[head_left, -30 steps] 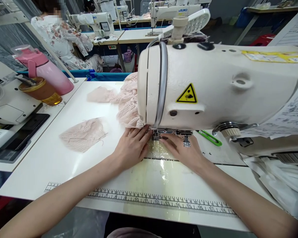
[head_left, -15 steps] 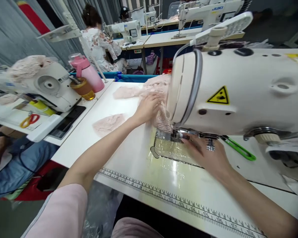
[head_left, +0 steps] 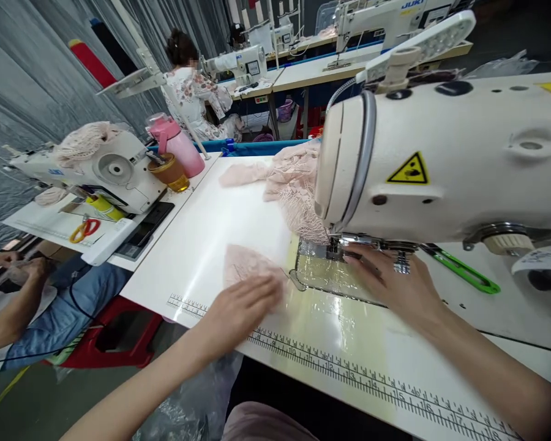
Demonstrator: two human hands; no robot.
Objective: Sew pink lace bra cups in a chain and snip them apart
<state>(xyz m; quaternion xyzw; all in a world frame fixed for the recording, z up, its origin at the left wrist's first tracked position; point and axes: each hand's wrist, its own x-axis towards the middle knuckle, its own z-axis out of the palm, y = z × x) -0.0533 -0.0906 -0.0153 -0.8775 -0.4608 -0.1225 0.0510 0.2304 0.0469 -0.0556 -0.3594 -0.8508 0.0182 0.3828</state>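
Best to lift the pale pink fabric piece [head_left: 245, 263], flat on the white tabletop [head_left: 202, 245] left of the presser foot [head_left: 333, 248], by one edge without creasing. With the left hand [head_left: 245, 306] at its near edge, fingers straight and together (too blurred to tell of any grip). With the right hand [head_left: 401, 278] beside the foot, fingers slightly bent, partly hidden; cannot tell if holding anything. Avoid tugging the lace fabric [head_left: 300, 205] beside the sewing machine [head_left: 450, 165].

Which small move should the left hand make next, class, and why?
Probably slide the loose pink fabric piece toward the presser foot: the left hand is over its near edge, while the right hand is beside the foot, where the pink lace fabric reaches.
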